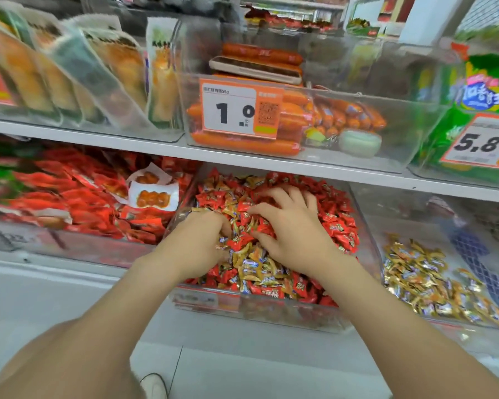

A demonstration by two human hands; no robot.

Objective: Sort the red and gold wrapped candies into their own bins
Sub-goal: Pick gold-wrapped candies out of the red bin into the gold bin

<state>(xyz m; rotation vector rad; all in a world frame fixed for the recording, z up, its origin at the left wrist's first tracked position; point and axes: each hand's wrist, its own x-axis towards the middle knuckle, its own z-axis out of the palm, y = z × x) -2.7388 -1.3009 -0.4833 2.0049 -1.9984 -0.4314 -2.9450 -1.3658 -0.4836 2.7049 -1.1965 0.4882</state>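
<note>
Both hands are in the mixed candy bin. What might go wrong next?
The left hand has its fingers buried in the pile, so a handful may carry red candies along with gold candies into the gold bin. The right hand lies spread on a heap in the mixed bin; pieces may spill over its front wall.
</note>
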